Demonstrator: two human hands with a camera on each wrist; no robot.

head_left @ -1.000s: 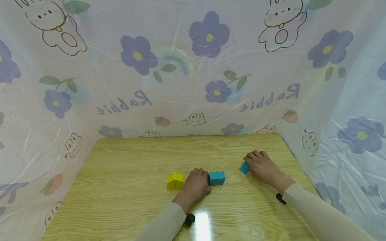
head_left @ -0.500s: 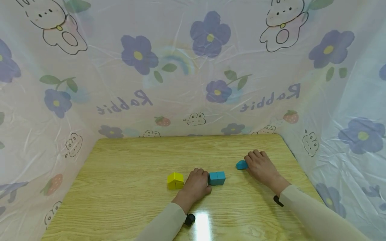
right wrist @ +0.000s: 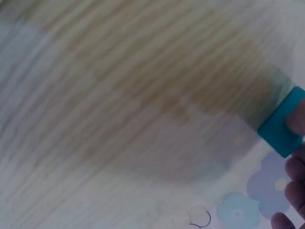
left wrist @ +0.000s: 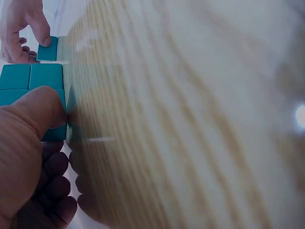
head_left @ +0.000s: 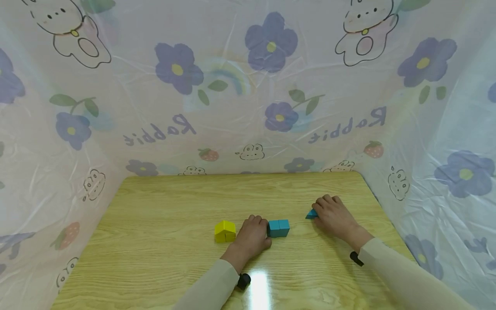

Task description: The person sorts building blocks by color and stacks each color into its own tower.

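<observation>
In the head view my left hand [head_left: 252, 234] lies beside a group of blue blocks [head_left: 278, 228], fingers curled against its left side. The left wrist view shows the thumb pressed on the near blocks [left wrist: 46, 75], with the other fingers curled below them. Farther right, my right hand [head_left: 335, 217] pinches a blue triangular block [head_left: 311, 214], apart from the group. Its thumb lies on a flat blue-green face [right wrist: 281, 126] in the right wrist view. Part of that block is hidden by the fingers.
Several yellow blocks [head_left: 225, 231] form a small house shape left of my left hand. Under everything is a wood-grain table [head_left: 162, 258]. A printed rabbit-and-flower sheet [head_left: 232, 107] rises along the table's back and both sides.
The right hand has turned the blue block from a tilted face to a pointed side and shifted it slightly left. The left hand, the blue group and the yellow blocks stay put.
</observation>
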